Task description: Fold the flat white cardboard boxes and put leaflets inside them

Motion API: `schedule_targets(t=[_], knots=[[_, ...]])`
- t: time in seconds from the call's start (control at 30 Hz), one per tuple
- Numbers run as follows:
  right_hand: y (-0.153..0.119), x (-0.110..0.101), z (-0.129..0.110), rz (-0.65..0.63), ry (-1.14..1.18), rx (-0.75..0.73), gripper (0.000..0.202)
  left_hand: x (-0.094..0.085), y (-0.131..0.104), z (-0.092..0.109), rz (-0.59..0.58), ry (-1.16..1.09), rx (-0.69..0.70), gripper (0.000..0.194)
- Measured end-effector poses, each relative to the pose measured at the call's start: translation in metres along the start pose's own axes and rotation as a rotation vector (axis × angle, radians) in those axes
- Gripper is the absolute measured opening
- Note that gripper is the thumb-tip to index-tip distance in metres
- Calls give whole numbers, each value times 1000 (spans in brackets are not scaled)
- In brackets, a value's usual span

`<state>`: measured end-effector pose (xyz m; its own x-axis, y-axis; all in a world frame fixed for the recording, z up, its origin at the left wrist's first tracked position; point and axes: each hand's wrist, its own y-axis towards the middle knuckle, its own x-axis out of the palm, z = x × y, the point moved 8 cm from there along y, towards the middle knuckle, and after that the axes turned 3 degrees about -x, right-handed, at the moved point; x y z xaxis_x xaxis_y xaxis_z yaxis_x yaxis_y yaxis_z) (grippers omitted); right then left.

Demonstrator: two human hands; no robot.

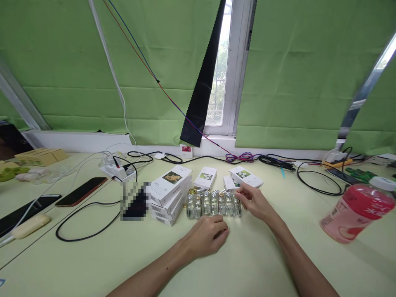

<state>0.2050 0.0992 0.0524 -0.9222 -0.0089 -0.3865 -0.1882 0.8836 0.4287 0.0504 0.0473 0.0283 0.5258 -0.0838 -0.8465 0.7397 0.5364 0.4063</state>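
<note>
A row of several small clear glass bottles (214, 204) stands on the table, with gold and silver tops. My right hand (253, 202) pinches the top of the bottle at the right end of that row, thumb and forefinger together. In front of the row my left hand (208, 235) rests on the table with its fingers curled in, and nothing shows in it. Left of the bottles is a stack of white boxes (170, 185) with a yellow flower picture on top. Behind the row lie a white box (205, 177) and another white box (246, 177), which partly covers a further one.
A pink jar (355, 212) with a white lid stands at the right. To the left are a red-edged phone (82, 192), a second dark phone (27, 210), a power strip (119, 169) and a looped black cable (88, 239). More cables (276, 162) run along the back.
</note>
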Motion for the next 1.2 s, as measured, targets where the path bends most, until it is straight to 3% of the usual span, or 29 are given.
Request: schedule_targets(t=[0.6,1.2], knots=[[0,-2,5,61,-44,31,37,2,0,0,-24,6,-7,25],[0,-7,4,-3,-73,11,35,1,-1,0,-36,42,-16,25]])
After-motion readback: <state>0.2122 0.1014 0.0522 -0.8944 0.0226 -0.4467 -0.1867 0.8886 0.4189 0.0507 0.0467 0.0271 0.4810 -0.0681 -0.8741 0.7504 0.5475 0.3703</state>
